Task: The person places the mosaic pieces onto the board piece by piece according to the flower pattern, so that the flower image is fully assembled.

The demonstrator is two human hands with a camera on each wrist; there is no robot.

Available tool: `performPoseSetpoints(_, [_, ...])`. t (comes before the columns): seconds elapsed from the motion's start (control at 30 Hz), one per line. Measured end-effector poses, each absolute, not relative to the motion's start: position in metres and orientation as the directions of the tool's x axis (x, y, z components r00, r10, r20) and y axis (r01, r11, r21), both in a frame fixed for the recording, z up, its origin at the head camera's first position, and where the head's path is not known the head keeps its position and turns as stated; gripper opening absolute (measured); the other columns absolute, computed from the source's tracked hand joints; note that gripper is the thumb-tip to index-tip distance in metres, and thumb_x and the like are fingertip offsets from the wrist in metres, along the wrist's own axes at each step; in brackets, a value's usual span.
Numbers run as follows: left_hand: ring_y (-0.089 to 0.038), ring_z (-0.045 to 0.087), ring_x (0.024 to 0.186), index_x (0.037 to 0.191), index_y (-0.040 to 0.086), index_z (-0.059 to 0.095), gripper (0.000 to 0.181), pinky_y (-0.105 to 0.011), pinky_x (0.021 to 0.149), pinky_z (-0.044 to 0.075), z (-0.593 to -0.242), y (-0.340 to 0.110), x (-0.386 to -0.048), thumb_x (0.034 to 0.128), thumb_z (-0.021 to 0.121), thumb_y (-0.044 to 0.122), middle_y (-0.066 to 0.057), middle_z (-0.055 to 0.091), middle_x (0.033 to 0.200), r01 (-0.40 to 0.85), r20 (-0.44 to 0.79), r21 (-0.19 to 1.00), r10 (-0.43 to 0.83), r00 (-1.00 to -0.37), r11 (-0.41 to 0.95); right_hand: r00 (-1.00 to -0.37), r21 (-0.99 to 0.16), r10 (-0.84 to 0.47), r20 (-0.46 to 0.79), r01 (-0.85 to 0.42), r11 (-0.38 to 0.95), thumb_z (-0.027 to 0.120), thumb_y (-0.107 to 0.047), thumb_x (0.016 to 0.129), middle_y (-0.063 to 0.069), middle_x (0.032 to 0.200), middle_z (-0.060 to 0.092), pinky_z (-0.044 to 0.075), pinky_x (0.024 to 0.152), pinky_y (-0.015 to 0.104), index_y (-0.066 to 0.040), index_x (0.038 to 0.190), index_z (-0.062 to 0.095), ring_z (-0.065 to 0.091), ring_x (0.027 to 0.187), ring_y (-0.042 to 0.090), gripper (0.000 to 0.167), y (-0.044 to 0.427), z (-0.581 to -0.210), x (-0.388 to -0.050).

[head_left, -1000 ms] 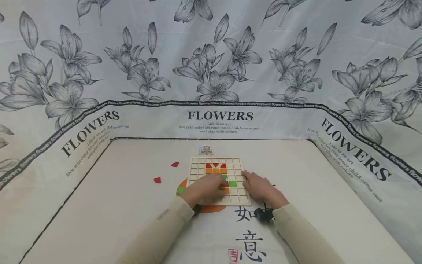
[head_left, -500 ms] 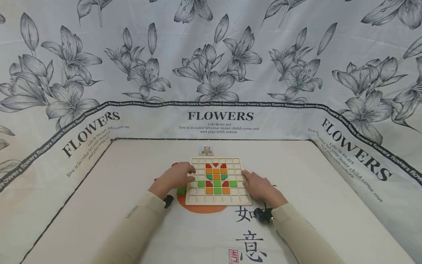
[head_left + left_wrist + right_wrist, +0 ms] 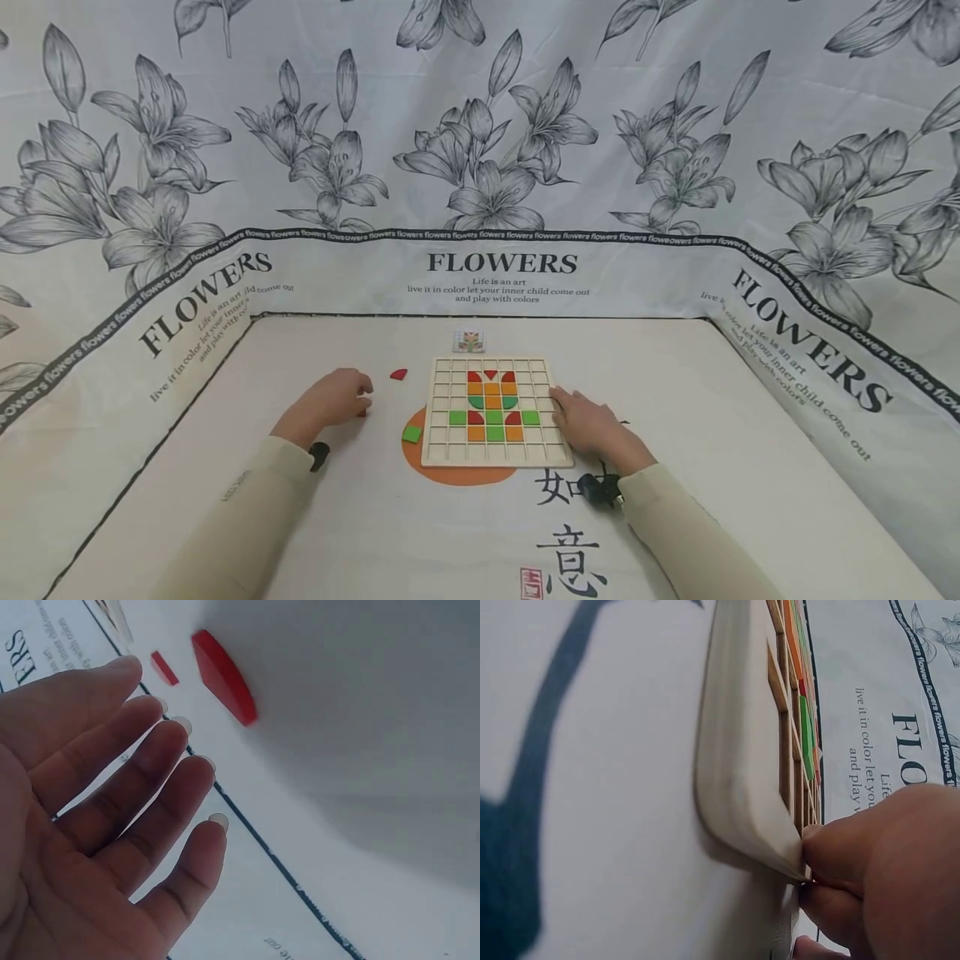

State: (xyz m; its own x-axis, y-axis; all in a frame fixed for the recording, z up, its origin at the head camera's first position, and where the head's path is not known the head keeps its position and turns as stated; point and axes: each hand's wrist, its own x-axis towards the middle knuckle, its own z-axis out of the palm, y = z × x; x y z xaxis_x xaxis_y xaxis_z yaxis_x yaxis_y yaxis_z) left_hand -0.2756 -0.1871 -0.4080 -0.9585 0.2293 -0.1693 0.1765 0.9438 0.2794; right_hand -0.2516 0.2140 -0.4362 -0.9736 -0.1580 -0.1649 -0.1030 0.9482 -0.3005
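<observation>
My left hand hovers left of the board, fingers loosely bent and holding nothing. Close by its fingertips is a red quarter-circle tile, mostly covered by the hand in the head view. A second red tile lies farther off, toward the board. The wooden grid board bears a flower pattern of red, orange and green tiles. At the board's right edge, my right hand pinches the rim, with the thumb on top and a finger against the side.
A loose green square tile lies left of the board on the cloth's orange printed circle. Behind the board stands a small pattern card. A flower-printed curtain encloses the table at back and sides.
My left hand has gone from over the board leftward, past its left edge, to the nearer red tile. The right hand and the board have stayed in place.
</observation>
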Motion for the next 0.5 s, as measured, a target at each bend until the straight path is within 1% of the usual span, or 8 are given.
performPoseSetpoints(0.2, [-0.026,0.057,0.103,0.116,0.003,0.066,0.029,-0.046,0.095,0.049,-0.413,-0.199,-0.277,0.0910,0.063,0.017,-0.012,0.065,0.113,0.175,-0.186,0.291,0.235,-0.954,0.941,-0.974,-0.294,-0.161,-0.161,-0.108,0.950,0.038,-0.028,0.103,0.013,0.156,0.032,0.019,0.110,0.068,-0.011,0.151,0.031,0.025,0.145,0.040,0.052,0.215,-0.437,-0.252])
performPoseSetpoints(0.33, [-0.025,0.057,0.099,0.115,0.003,0.066,0.029,-0.045,0.094,0.050,-0.415,-0.202,-0.277,0.0890,0.063,0.015,-0.011,0.065,0.112,0.160,-0.202,0.298,0.226,-0.953,0.941,-0.974,-0.290,-0.163,-0.157,-0.112,0.950,0.038,-0.028,0.103,0.013,0.156,0.033,0.019,0.110,0.068,-0.011,0.151,0.032,0.026,0.145,0.040,0.052,0.215,-0.437,-0.252])
performPoseSetpoints(0.5, [-0.023,0.055,0.090,0.111,0.003,0.068,0.026,-0.043,0.089,0.051,-0.416,-0.203,-0.277,0.0883,0.064,0.013,-0.009,0.066,0.103,0.157,-0.208,0.298,0.225,-0.952,0.941,-0.974,-0.288,-0.163,-0.154,-0.114,0.951,0.039,-0.028,0.103,0.013,0.156,0.033,0.020,0.110,0.068,-0.011,0.151,0.032,0.026,0.145,0.040,0.051,0.215,-0.437,-0.252])
